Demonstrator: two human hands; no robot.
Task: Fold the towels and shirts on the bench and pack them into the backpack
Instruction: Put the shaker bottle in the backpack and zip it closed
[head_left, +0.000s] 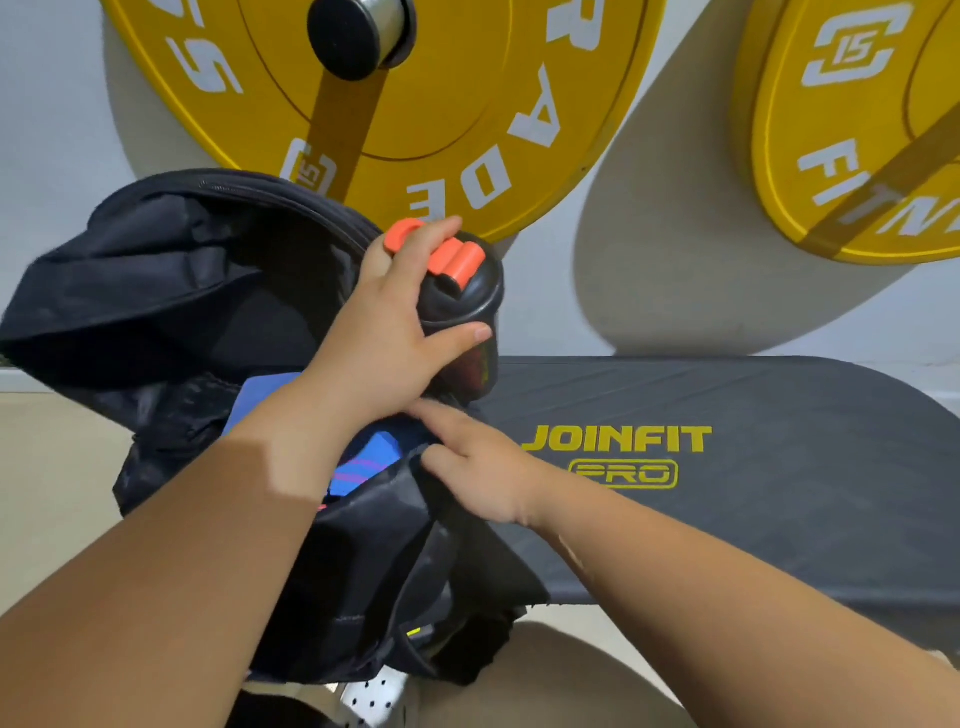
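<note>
A black backpack (171, 291) lies open on the left end of the dark bench (753, 467). Blue folded cloth (363, 462) with pink stripes shows inside its opening. My left hand (384, 338) grips a black bottle (462, 301) with an orange lid, held upright at the backpack's right side. My right hand (483, 473) pinches the black fabric edge of the backpack just below the bottle. The bottle's lower part is hidden by my hands and the bag.
Two yellow weight plates (467, 130) (852, 130) hang on a bar above the bench, close behind the bottle. The bench carries yellow JOINFIT PRO lettering (618, 441). A white perforated shoe (374, 696) shows below the backpack on the beige floor.
</note>
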